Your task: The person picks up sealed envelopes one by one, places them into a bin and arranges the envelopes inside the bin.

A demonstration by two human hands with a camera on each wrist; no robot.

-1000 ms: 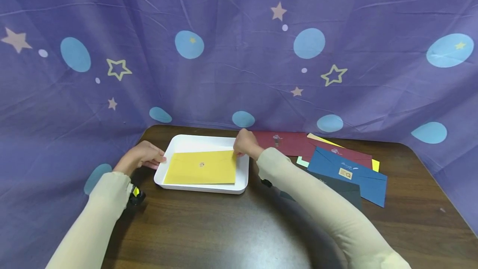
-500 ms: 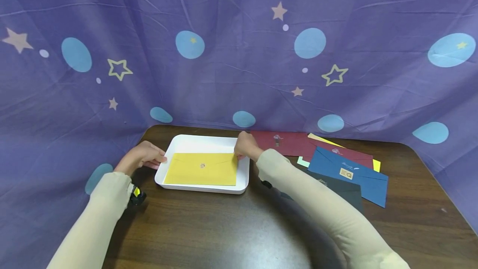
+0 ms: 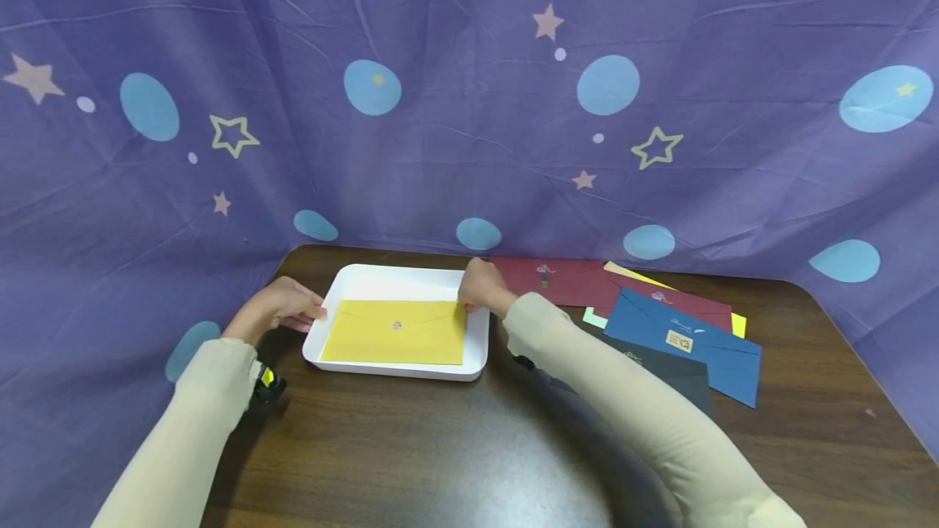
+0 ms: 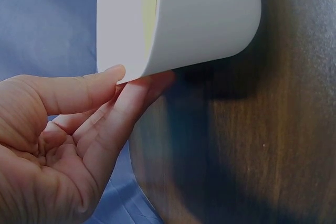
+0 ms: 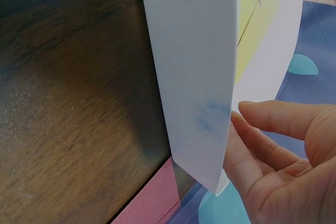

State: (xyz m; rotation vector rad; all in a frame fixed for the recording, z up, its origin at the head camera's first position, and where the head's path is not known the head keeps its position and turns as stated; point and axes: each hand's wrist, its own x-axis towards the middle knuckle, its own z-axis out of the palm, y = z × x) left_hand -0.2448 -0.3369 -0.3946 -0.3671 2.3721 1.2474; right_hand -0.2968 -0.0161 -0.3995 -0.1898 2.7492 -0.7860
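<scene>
A white tray with a low wall stands on the table, and a yellow envelope lies in it with a small printed seal on its flap. My left hand holds the tray's left side, with the thumb on the rim and the fingers underneath, as the left wrist view shows. At the opposite side my right hand reaches over the rim and pinches the envelope's right edge near its far corner. The right wrist view shows that thumb and the curled fingers just inside the rim; the wall hides their tips.
To the right of the tray, dark red envelopes, a blue one and a dark grey one overlap, with yellow and pale green edges showing beneath. A purple patterned curtain hangs right behind the wooden table.
The envelope's right side, slightly raised a second ago, has come down flat in the tray. Both hands have stayed almost where they were.
</scene>
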